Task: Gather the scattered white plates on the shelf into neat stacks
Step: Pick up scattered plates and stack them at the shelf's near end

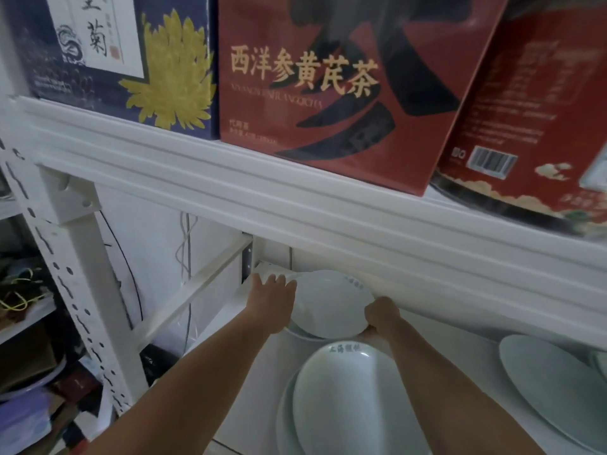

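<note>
A white plate point(328, 307) is tilted up at the back left of the lower shelf point(262, 382), above another plate point(303, 333) that lies flat beneath it. My right hand point(382, 315) grips the tilted plate's right rim. My left hand point(274, 295) lies with spread fingers against its left rim. Nearer to me a white oval plate point(348, 399) rests on a larger one point(285, 418). Another white plate point(551, 385) lies on the shelf to the right.
The upper shelf's white front beam point(295, 198) hangs low over the plates. It carries a dark blue box point(115, 54), a red tea box point(328, 80) and a red tin point(532, 110). A perforated white post point(65, 290) stands left, with clutter beyond it.
</note>
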